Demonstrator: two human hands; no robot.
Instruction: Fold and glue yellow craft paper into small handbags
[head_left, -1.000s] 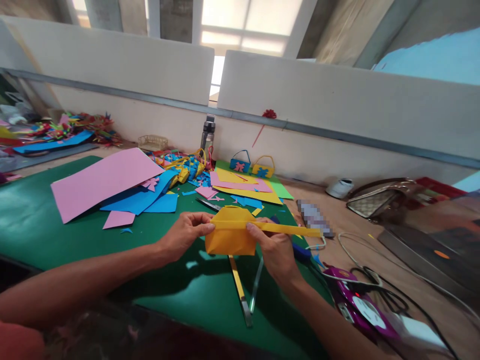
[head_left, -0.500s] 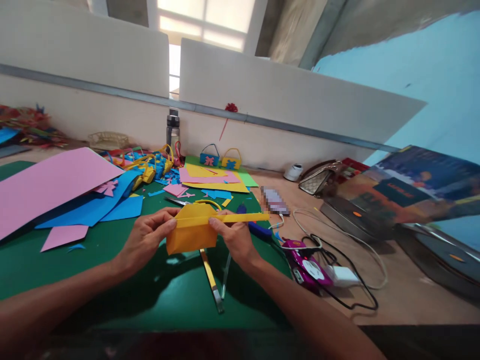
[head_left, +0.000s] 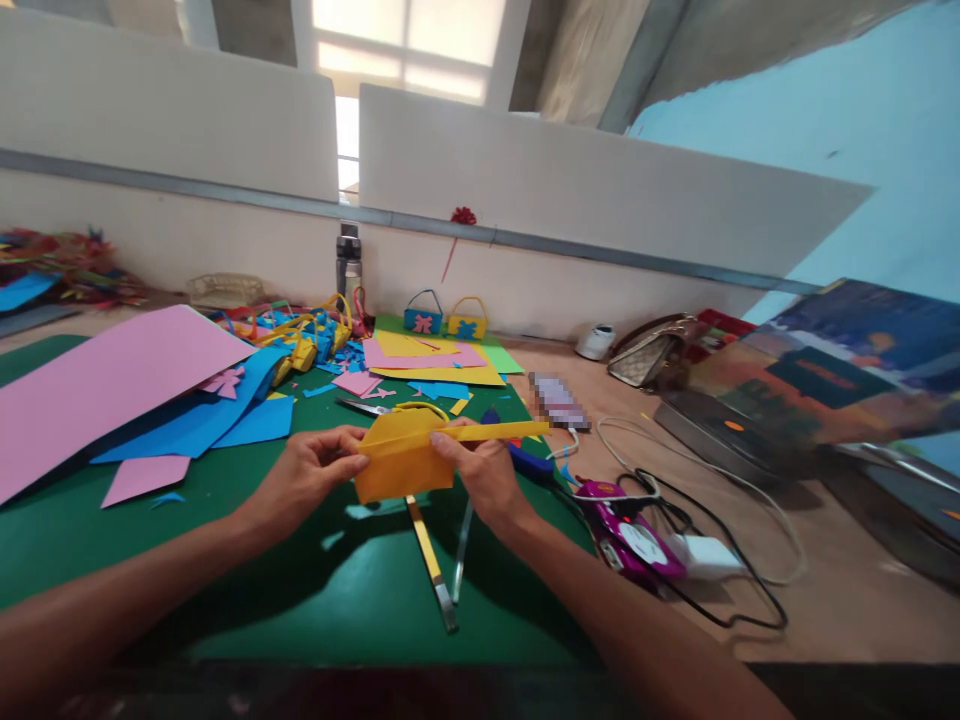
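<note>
A small yellow craft-sheet handbag (head_left: pixel 409 474) is held up over the green mat by both of my hands. My left hand (head_left: pixel 319 462) pinches its left edge between thumb and fingers. Across the bag's front lies a thin yellow strip (head_left: pixel 506 432), its free end sticking out to the right. My right hand (head_left: pixel 489 478) presses strip and bag together at the right side, fingers partly hidden behind. Below them lie a yellow utility knife (head_left: pixel 429 555) and a clear glue stick (head_left: pixel 462 560). Scissors (head_left: pixel 364 407) show partly behind the bag. Beyond my right hand is a blue glue gun (head_left: pixel 526 462).
Pink sheets (head_left: pixel 142 375) and blue sheets (head_left: pixel 255 422) cover the mat's left. Behind are small craft bags (head_left: pixel 304 352), two finished ones (head_left: pixel 422 321) and a bottle (head_left: pixel 348 265). To the right lie a phone (head_left: pixel 559 402), a purple power strip (head_left: pixel 626 535) and cables.
The whole scene has shifted slightly right with my head. Both hands keep their hold on the yellow handbag and strip, the left hand's grip looking slightly changed.
</note>
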